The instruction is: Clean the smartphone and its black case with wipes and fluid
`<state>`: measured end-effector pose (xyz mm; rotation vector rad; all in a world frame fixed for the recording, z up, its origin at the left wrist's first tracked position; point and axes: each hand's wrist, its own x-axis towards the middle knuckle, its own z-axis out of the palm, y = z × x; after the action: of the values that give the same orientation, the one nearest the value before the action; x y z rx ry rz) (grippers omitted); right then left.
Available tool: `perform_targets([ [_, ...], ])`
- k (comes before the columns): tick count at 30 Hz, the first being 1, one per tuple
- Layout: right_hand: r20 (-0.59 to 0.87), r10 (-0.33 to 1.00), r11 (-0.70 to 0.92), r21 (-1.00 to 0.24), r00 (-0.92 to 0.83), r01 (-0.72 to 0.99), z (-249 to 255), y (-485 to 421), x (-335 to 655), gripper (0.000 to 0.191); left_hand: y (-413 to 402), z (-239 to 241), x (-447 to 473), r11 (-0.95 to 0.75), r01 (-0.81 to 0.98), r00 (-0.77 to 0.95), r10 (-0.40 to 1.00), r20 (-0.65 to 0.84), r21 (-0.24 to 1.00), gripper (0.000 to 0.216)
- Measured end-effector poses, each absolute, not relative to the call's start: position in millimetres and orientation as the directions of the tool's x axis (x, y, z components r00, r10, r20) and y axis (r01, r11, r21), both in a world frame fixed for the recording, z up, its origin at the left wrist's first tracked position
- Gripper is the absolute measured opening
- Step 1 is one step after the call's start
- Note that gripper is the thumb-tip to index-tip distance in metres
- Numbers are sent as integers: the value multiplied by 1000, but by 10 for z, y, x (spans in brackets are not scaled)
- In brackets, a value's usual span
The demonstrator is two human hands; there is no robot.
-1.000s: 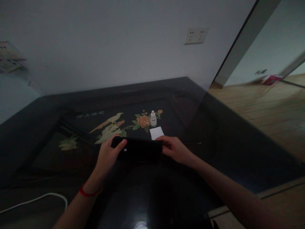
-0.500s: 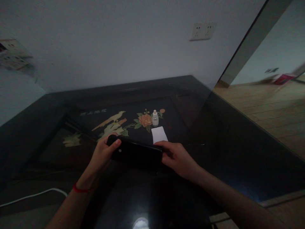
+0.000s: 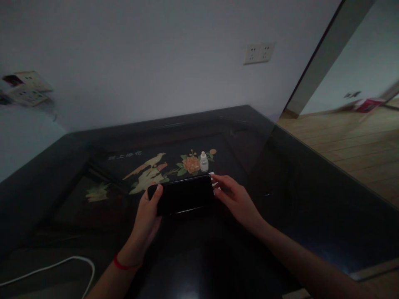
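A black smartphone (image 3: 185,194) lies sideways across my two hands above the dark table, its screen side dark. My left hand (image 3: 150,207) is closed round its left end, the thumb lying over the front. At the right end, the fingertips of my right hand (image 3: 232,197) touch the phone's corner and side edge. Behind the phone only a bit of white paper (image 3: 212,173) shows; most of it is hidden by the phone and my right fingers. A small white-capped dropper bottle (image 3: 203,162) stands upright just beyond the paper.
The glossy black table (image 3: 268,241) has a bird and flower picture (image 3: 146,176) on its top. A white cable (image 3: 62,262) curves at the lower left. Sockets (image 3: 259,53) sit on the wall behind, and wooden floor (image 3: 336,145) lies to the right.
The phone has tilted, so its right end is now higher and it covers most of the paper. Both hands have turned with it. The view has shifted slightly upward.
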<state>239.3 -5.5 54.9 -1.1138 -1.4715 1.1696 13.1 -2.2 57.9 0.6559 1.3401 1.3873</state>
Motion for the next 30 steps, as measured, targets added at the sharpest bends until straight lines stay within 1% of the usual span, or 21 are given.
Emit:
perform_targets([
  [3, 150, 976, 175, -971, -158, 162, 488, -60, 2381, 42, -141, 610, 231, 147, -318, -275, 931, -239, 937, 37],
  [5, 136, 983, 160, -967, -127, 197, 444, -38, 2392, 44, -204, 658, 274, 187, -323, -191, 947, -257, 928, 34],
  [6, 126, 986, 148, -964, -109, 219, 424, -20, 2404, 45, -224, 683, 285, 229, -334, -118, 952, -281, 914, 35],
  [8, 123, 989, 139, -957, -79, 254, 392, 23, 2432, 46, -238, 719, 287, 344, -371, 83, 937, -338, 863, 41],
  [9, 129, 989, 144, -953, -75, 266, 380, 41, 2445, 46, -236, 723, 279, 419, -389, 203, 907, -368, 820, 45],
  [11, 142, 986, 161, -946, -87, 282, 368, 66, 2463, 44, -228, 698, 250, 575, -407, 433, 806, -404, 710, 56],
  [13, 145, 983, 172, -942, -114, 288, 369, 72, 2466, 42, -228, 643, 212, 677, -399, 601, 703, -381, 618, 62],
  [15, 141, 981, 175, -943, -136, 282, 383, 65, 2463, 40, -240, 587, 175, 710, -402, 684, 653, -326, 578, 66],
  [18, 149, 976, 187, -950, -161, 251, 421, 48, 2459, 39, -259, 550, 128, 703, -413, 724, 639, -259, 579, 72],
  [21, 190, 966, 223, -956, -176, 190, 469, 24, 2453, 37, -266, 568, 116, 697, -407, 738, 632, -238, 590, 79],
  [24, 234, 951, 268, -950, -204, 159, 510, -9, 2435, 35, -278, 608, 157, 695, -383, 708, 644, -290, 609, 80],
  [27, 287, 933, 328, -925, -218, 189, 535, -46, 2418, 35, -311, 645, 230, 676, -335, 626, 681, -381, 657, 76],
  [30, 346, 915, 389, -893, -206, 225, 555, -70, 2419, 37, -348, 664, 285, 644, -315, 554, 721, -416, 697, 73],
])
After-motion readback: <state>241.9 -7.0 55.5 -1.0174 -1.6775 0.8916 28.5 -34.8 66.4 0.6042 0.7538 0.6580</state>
